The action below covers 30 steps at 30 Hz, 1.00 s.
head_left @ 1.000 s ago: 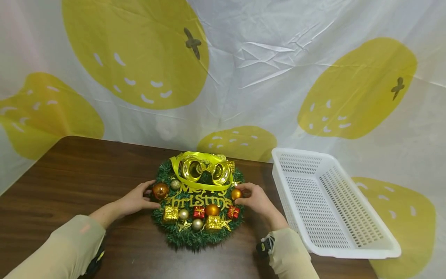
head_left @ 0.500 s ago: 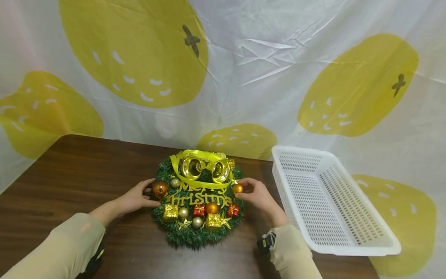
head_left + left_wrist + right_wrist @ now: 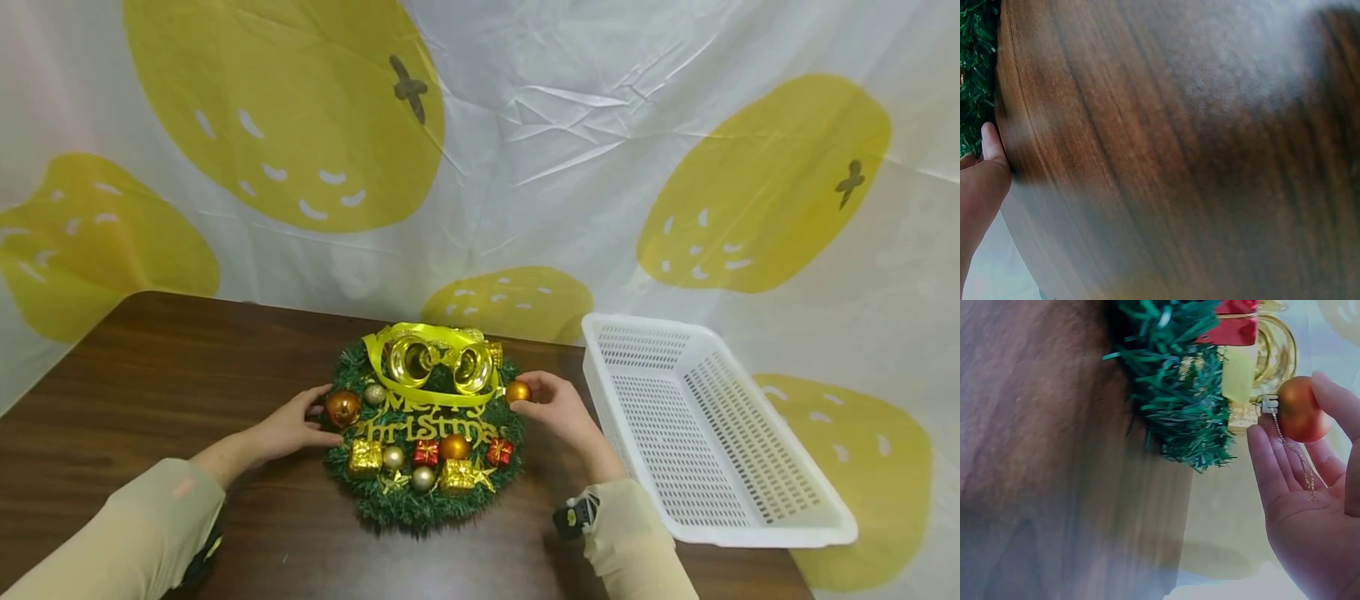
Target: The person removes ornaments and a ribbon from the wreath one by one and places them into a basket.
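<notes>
A green Christmas wreath (image 3: 431, 512) lies on the table, trimmed with baubles, small gift boxes, gold bells (image 3: 410, 360), a yellow ribbon and gold "Merry Christmas" lettering. At its left rim my left hand (image 3: 285, 432) grips the wreath beside a large copper bauble (image 3: 342, 409); its fingers are partly hidden there. My right hand (image 3: 561, 412) pinches a small orange bauble (image 3: 517, 392) between thumb and fingers at the wreath's right side. In the right wrist view this bauble (image 3: 1302, 411) is clear of the green tinsel, its silver cap toward the wreath and a gold cord hanging over my fingers.
To the right stands a white perforated plastic basket (image 3: 611, 433), close by my right forearm. The dark wooden table (image 3: 187, 358) runs back to a white curtain (image 3: 517, 225) printed with yellow fruit.
My right hand has moved slightly up and to the right, drawing the orange bauble outward from the wreath. The left hand has kept its place.
</notes>
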Tool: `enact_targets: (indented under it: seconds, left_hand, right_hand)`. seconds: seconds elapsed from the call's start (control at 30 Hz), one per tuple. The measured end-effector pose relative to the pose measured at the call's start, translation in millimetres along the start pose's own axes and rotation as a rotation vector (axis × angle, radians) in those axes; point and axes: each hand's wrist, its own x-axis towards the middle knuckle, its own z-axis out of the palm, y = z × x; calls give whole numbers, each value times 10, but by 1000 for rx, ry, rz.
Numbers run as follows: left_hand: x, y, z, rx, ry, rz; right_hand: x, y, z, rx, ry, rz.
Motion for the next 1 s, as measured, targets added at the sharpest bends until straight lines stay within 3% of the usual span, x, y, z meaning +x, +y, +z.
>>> enact_targets:
  seconds: [0.47,1.0]
  left_hand:
    - [-15,11,7,2,-2,5]
    - [-4,-1,9,8,6,5]
  right_hand:
    - [61,-196,-100,109,80,69]
    - [105,-618,-310,107,90,17]
